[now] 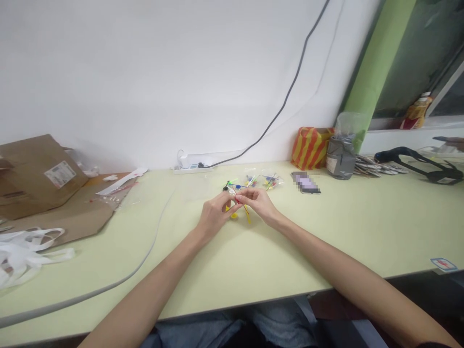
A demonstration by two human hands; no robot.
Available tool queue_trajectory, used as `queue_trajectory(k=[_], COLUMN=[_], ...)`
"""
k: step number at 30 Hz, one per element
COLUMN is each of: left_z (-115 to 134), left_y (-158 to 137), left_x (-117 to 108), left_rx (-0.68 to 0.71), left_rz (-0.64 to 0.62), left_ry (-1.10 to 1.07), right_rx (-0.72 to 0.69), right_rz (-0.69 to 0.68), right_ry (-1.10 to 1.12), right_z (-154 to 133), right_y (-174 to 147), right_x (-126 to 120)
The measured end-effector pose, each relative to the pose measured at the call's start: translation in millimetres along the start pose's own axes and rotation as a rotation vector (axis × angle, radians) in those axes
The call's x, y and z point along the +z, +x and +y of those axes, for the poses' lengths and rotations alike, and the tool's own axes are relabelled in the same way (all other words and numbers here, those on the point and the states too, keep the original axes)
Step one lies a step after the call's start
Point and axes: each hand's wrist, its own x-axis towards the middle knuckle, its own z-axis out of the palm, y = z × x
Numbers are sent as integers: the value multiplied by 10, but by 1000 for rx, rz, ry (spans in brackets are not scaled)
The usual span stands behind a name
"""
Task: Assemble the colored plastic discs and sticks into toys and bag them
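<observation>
My left hand [216, 212] and my right hand [258, 204] meet above the middle of the table, fingertips nearly touching. The fingers of my right hand pinch a small red plastic piece [238, 198]. My left hand is closed too, but its own fingers hide most of what is in it. Beneath the hands are a yellow round plastic piece [234, 216] and a thin yellow stick [248, 216]. Just behind lie a blue plastic stick piece [238, 186] and clear bags [270, 181] of small coloured parts.
A phone [307, 183], a striped bag [308, 147] and a grey pouch [341, 157] stand to the right. A power strip [192, 167] lies by the wall. At the left are brown paper packaging [72, 215], white straps [25, 256] and a grey cable [145, 258].
</observation>
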Motion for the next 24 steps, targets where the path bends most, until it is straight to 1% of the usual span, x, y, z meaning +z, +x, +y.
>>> queue_trajectory(k=[2, 5, 8, 12, 15, 19, 24], left_z=[-58, -127, -117, -5, 74, 116, 127], left_y=[-4, -2, 3, -3, -16, -27, -16], left_x=[-8, -29, -38, -10, 21, 47, 48], left_rx=[-32, -85, -92, -89, -133, -178, -167], left_rz=[1, 47, 60, 21, 31, 52, 60], left_ry=[34, 58, -3, -178, -251, -292, -270], right_rx=[-15, -76, -145, -192, -191, -156, -81], right_rz=[53, 163, 202, 166, 149, 142, 131], right_ry=[-31, -84, -131, -163, -134, -39, 34], right_z=[45, 99, 112, 72, 35, 20, 43], right_y=[22, 56, 58, -1, -47, -70, -69], right_x=[-40, -96, -87, 29, 104, 117, 85])
